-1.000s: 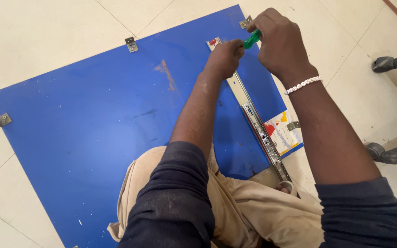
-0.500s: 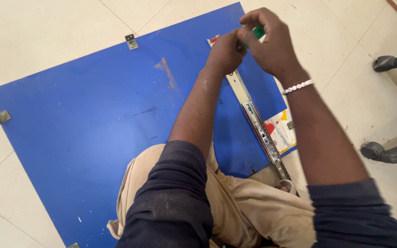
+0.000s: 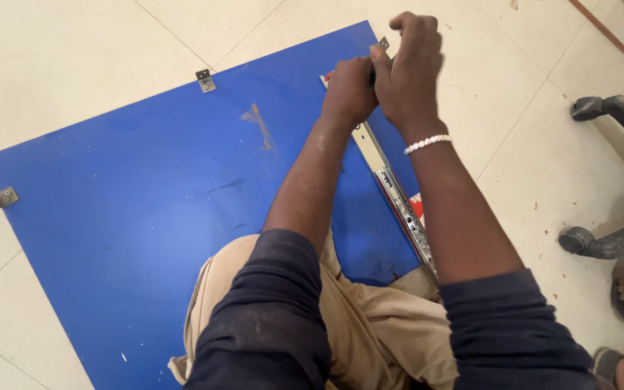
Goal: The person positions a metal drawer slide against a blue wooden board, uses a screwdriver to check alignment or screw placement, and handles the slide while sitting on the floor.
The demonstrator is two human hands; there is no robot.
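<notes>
Your right hand (image 3: 412, 68) is curled into a fist at the far right corner of the blue board (image 3: 146, 217), fingers folded tight together; whatever they wrap is hidden, so you cannot tell what they grip. Your left hand (image 3: 349, 90) sits touching it on the left, fingers bent down and pressed together over the far end of the metal drawer slide (image 3: 395, 198). That slide lies flat on the board along its right edge, running from under your hands back toward your knee. A white bead bracelet (image 3: 427, 143) circles your right wrist. Small metal brackets stick out from the board: one at the far edge (image 3: 205, 80), one at the left edge (image 3: 0, 198), one just beside your knuckles (image 3: 380, 45). The board lies on a pale tiled floor (image 3: 74, 58), and a chair base with a wheel (image 3: 601, 242) stands off to the right.
</notes>
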